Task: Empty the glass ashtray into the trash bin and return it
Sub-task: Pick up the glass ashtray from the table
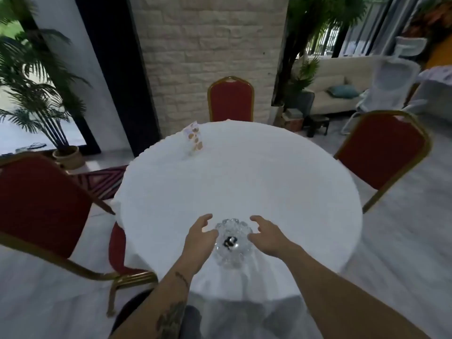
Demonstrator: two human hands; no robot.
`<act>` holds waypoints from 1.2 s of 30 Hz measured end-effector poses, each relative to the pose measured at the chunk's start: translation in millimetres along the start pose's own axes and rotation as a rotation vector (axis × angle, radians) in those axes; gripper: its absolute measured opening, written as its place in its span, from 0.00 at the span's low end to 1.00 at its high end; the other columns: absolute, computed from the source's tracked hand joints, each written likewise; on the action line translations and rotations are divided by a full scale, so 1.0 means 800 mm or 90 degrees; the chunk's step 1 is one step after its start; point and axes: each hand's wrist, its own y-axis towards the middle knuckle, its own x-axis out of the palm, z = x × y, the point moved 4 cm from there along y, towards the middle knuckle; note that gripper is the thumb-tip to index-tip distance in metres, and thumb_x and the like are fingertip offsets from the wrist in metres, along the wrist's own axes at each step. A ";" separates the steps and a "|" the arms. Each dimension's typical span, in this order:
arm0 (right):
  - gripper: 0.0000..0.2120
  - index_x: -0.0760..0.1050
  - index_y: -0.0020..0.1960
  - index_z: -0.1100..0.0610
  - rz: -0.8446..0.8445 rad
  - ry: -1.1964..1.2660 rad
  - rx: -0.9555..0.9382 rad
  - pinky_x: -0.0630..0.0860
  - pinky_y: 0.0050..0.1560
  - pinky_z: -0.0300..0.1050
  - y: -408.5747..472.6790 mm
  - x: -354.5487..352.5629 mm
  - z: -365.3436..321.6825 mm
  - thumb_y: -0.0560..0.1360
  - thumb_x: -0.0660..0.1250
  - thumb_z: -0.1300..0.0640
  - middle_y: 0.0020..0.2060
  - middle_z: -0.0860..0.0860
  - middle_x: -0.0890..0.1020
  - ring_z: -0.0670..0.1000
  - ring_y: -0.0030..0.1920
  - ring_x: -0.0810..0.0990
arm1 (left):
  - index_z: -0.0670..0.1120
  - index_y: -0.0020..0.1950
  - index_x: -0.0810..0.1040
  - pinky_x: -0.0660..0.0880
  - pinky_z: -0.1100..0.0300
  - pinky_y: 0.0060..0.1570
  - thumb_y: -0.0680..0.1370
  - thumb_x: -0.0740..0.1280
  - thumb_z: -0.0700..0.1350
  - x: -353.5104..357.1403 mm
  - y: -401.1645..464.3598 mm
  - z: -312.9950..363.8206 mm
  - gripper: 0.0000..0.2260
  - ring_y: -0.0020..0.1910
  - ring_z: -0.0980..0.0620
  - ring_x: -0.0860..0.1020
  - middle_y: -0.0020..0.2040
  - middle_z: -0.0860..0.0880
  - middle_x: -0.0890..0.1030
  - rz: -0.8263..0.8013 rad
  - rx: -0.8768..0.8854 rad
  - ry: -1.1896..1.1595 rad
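Observation:
A clear, knobbly glass ashtray (233,243) sits near the front edge of a round table with a white cloth (269,187). Something small and dark lies in its bowl. My left hand (199,238) is just left of the ashtray, fingers spread and curved, fingertips close to or touching its rim. On the other side, my right hand (267,237) mirrors it with fingers apart. Neither hand has closed on the glass. No trash bin can be identified for sure; a dark round shape (137,311) shows low on the floor beside my left forearm.
Red chairs with gold frames stand at the left (41,204), the far side (231,100) and the right (381,152). A patterned paper holder (193,139) stands on the table's far left. Potted palms, a brick pillar and a sofa lie beyond.

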 end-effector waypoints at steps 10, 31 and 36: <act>0.30 0.61 0.76 0.44 -0.071 0.044 -0.005 0.72 0.64 0.53 0.062 0.025 0.033 0.77 0.65 0.53 0.68 0.55 0.73 0.55 0.64 0.73 | 0.79 0.45 0.76 0.73 0.78 0.43 0.76 0.67 0.37 0.051 0.033 -0.027 0.30 0.46 0.66 0.81 0.43 0.74 0.81 0.025 -0.020 0.104; 0.29 0.78 0.62 0.44 0.016 0.164 -0.071 0.78 0.60 0.45 0.043 0.036 -0.046 0.68 0.63 0.68 0.51 0.39 0.82 0.46 0.55 0.81 | 0.49 0.71 0.74 0.72 0.61 0.63 0.76 0.61 0.29 -0.008 0.004 -0.004 0.27 0.63 0.53 0.76 0.66 0.50 0.77 0.115 0.052 0.072; 0.32 0.78 0.66 0.48 0.035 0.169 -0.098 0.78 0.61 0.47 0.009 0.067 -0.100 0.68 0.59 0.71 0.58 0.46 0.83 0.48 0.58 0.81 | 0.51 0.73 0.72 0.72 0.54 0.68 0.78 0.62 0.34 -0.075 -0.027 -0.007 0.24 0.64 0.53 0.76 0.67 0.51 0.78 0.092 0.075 0.077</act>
